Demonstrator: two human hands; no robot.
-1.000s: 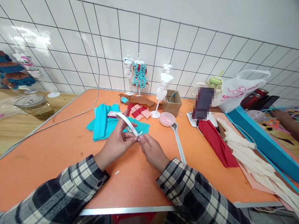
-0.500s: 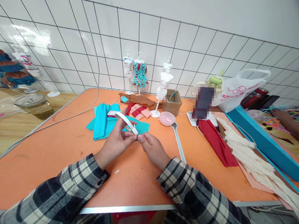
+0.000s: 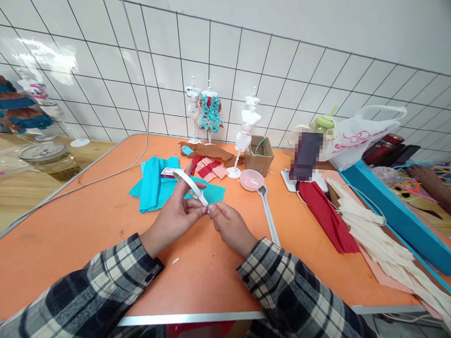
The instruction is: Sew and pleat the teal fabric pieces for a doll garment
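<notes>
White narrow tape, wound in a smooth thin ring [image 3: 194, 187], stands tilted in the left hand [image 3: 176, 212], above the orange smooth-topped table [image 3: 204, 279]. The left fingers are clamped on the ring, the thumb at its near end. The right hand [image 3: 230, 223] meets it there, thumb and forefinger pressed together; whatever lies between those tips is too small to tell.

Just beyond the left hand lies turquoise crinkled cloth [image 3: 149, 187], folded into a thick band at left and spread flat at right. Farther off, red and peach short strips [image 3: 212, 169] overlap in a loose pile. To their right a white glossy dress-form figure [image 3: 247, 124] stands upright on a round base, near a brown open cardboard box [image 3: 262, 162]. Nearer is a pink translucent round bowl [image 3: 247, 184], touching a grey long-handled tool [image 3: 270, 217].
</notes>
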